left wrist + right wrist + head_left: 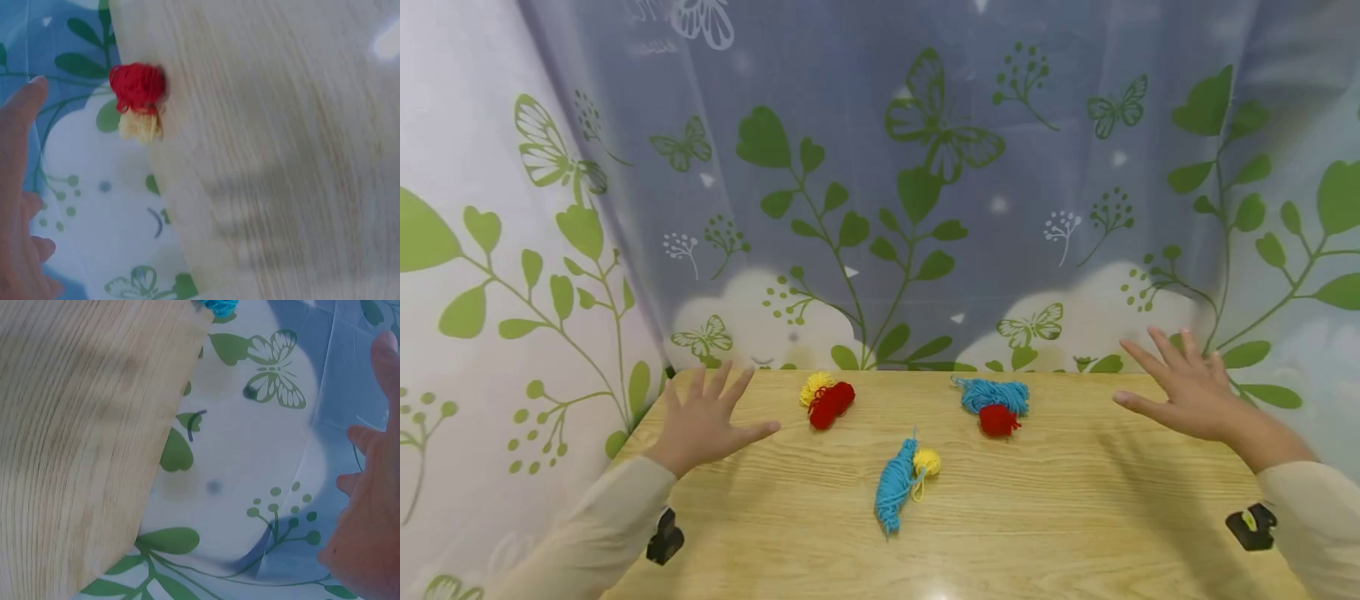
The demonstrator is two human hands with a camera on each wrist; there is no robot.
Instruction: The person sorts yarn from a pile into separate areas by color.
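Note:
My left hand (703,421) is held over the left side of the table, fingers spread, holding nothing. On the right, my right hand (1187,396) is also raised with its fingers apart and nothing in it. Nearest the left hand lies a red yarn bundle (832,406) against a yellow yarn ball (815,387). Toward the right hand, a blue yarn skein (992,395) has a red yarn ball (997,421) at its front. Between these pairs and closer to me, a long blue yarn bundle (895,487) lies beside a small yellow yarn ball (927,461).
The wooden table (1037,517) ends at the back against a blue-grey curtain (865,167) printed with green leaves and butterflies. Similar printed cloth hangs at both sides. Black wrist devices (666,537) show near both sleeves.

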